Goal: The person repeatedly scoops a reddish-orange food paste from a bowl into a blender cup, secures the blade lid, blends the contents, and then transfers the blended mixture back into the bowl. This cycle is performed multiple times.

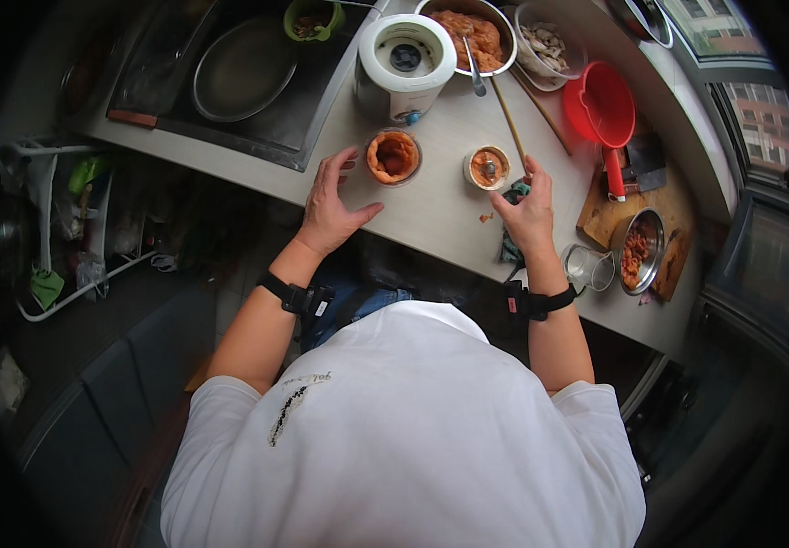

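My left hand (333,204) is open, with thumb and fingers apart, just left of a clear blender cup (394,183). Raw, orange-pink minced meat lines the cup's inside, around a hollow in the middle. My right hand (530,214) holds nothing; its curved, spread fingers are beside the blender's blade base (488,167), which is smeared with the same mince. Whether the thumb touches that base, I cannot tell. A dark green patterned cloth (509,248) lies partly under my right hand. Behind the cup stands the white blender motor unit (405,58), its top uncovered.
Behind are a steel bowl (511,49) of mince with a spoon (474,68), a plastic container (581,63), and long sticks (508,123). A red strainer (598,103), cleaver (644,163), cutting board (590,219), steel bowl (656,236) of chopped meat and glass jug (594,268) are right. The stove (175,113) is left.
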`<state>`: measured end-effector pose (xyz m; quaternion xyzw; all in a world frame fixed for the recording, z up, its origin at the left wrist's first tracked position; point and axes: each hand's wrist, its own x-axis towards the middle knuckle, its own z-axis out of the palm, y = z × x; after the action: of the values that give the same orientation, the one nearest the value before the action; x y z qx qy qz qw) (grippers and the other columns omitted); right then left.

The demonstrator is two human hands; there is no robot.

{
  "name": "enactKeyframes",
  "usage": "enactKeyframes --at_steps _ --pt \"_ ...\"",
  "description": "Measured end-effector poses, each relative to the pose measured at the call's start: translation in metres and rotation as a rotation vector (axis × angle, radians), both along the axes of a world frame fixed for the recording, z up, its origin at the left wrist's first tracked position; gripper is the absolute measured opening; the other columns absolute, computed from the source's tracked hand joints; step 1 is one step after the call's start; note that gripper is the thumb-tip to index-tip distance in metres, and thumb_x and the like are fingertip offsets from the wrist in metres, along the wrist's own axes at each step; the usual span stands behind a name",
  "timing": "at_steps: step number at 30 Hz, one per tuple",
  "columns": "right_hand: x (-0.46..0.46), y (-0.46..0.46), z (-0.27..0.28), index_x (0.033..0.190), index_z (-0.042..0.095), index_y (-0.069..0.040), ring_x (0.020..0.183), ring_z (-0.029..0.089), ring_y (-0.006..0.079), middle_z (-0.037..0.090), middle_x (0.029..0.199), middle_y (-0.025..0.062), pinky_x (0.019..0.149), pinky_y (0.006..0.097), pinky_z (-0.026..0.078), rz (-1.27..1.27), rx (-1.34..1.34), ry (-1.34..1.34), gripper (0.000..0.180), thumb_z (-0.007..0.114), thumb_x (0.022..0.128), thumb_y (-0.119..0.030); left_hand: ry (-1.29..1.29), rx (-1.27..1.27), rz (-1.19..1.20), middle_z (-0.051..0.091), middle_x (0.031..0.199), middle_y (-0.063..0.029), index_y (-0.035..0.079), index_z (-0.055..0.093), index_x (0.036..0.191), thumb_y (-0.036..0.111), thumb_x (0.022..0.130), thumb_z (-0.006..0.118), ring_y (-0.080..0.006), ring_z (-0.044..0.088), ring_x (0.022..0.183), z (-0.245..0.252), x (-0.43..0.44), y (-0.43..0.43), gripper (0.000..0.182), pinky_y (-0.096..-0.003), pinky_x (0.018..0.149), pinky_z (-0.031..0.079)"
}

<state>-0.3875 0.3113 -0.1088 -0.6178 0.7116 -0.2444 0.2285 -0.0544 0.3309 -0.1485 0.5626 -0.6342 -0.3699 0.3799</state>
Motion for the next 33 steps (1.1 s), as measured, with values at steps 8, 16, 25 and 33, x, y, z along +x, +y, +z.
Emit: enactKeyframes --at_steps 8,16,25,33 --pt "0.007 -0.013 -0.035 0.149 0.047 0.0 0.136 0.05 0.0392 0.054 0.146 0.018 0.111 0.045 0.048 0.073 0.036 0.203 0.095 0.095 0.07 -0.022 0.069 0.03 -0.076 0.059 0.141 -0.0133 0.007 0.048 0.147 0.02 0.072 0.098 -0.0289 0.06 0.131 -0.029 -0.027 -0.029 0.091 -0.0368 0.111 0.051" --pt "0.017 -0.023 -0.033 0.143 0.052 -0.003 0.123 0.063 0.0317 0.063 0.134 0.015 0.104 0.043 0.053 0.088 -0.075 0.123 0.084 0.092 0.07 -0.017 0.023 -0.008 -0.013 0.069 0.129 -0.0072 0.009 0.056 0.138 0.02 0.075 0.096 -0.0235 0.07 0.115 -0.027 -0.039 -0.039 0.075 -0.0336 0.101 0.057" --pt "0.034 -0.007 0.05 0.144 0.05 -0.006 0.125 0.064 0.0234 0.064 0.131 0.0104 0.106 0.038 0.052 0.211 0.021 -0.514 0.088 0.094 0.068 -0.006 -0.131 -0.196 -0.135 0.069 0.126 -0.0102 0.009 0.059 0.132 0.018 0.071 0.096 -0.0302 0.071 0.111 0.029 -0.026 -0.034 0.072 -0.0379 0.097 0.058" --pt "0.035 -0.004 0.123 0.145 0.049 -0.004 0.13 0.061 0.0201 0.061 0.132 0.0072 0.114 0.0351 0.049 0.37 0.059 -0.374 0.087 0.09 0.069 -0.002 -0.133 -0.237 -0.164 0.067 0.12 -0.0108 0.013 0.059 0.133 0.02 0.064 0.098 -0.0361 0.07 0.109 0.051 -0.02 -0.026 0.08 -0.0431 0.092 0.06"
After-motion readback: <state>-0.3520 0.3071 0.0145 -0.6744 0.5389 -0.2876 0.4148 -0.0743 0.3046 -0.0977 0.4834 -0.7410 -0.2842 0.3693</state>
